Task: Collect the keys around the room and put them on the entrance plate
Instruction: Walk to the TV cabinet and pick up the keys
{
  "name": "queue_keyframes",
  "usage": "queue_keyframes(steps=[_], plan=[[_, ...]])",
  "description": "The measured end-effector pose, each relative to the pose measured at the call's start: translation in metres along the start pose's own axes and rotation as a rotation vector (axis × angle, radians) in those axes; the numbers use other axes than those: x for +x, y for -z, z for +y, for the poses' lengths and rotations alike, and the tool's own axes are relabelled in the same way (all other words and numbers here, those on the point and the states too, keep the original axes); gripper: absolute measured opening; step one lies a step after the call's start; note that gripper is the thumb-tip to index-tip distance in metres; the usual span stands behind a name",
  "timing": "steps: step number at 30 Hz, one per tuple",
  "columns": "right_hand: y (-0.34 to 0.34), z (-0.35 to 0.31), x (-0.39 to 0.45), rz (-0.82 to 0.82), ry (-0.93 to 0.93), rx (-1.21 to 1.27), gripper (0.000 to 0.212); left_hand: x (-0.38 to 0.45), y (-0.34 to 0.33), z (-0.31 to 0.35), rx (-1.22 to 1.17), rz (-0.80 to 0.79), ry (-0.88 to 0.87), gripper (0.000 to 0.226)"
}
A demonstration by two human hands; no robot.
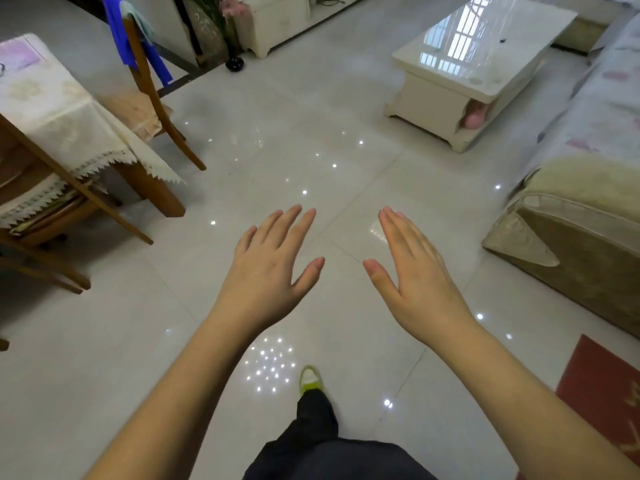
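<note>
My left hand point(268, 268) and my right hand point(414, 275) are stretched out in front of me over the glossy tiled floor, palms down, fingers apart, holding nothing. A small dark object point(503, 40) lies on the white coffee table point(450, 81) at the far right; it is too small to tell what it is. No plate is in view. My foot in a yellow-green shoe point(310, 379) shows below my hands.
A wooden dining table with a cream lace cloth point(52, 109) and wooden chairs point(152, 98) stand at the left, one draped with blue cloth. A covered sofa point(581, 188) is at the right, a red mat point(602, 386) at the lower right, a white cabinet point(273, 26) beyond.
</note>
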State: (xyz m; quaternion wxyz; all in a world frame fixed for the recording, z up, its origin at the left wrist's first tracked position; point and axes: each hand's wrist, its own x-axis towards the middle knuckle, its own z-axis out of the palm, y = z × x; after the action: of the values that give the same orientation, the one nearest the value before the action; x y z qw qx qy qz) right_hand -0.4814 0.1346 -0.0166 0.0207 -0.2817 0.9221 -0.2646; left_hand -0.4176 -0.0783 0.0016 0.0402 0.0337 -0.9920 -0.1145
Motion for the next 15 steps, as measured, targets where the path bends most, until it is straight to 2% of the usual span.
queue_keyframes(steps=[9, 15], plan=[[-0.009, -0.004, 0.142, 0.020, -0.027, -0.051, 0.067, 0.131, 0.007, -0.067, -0.015, -0.028, -0.069, 0.066], [-0.013, 0.020, 0.221, 0.019, -0.034, -0.032, 0.067, 0.206, -0.005, -0.088, -0.013, -0.062, -0.006, 0.066]])
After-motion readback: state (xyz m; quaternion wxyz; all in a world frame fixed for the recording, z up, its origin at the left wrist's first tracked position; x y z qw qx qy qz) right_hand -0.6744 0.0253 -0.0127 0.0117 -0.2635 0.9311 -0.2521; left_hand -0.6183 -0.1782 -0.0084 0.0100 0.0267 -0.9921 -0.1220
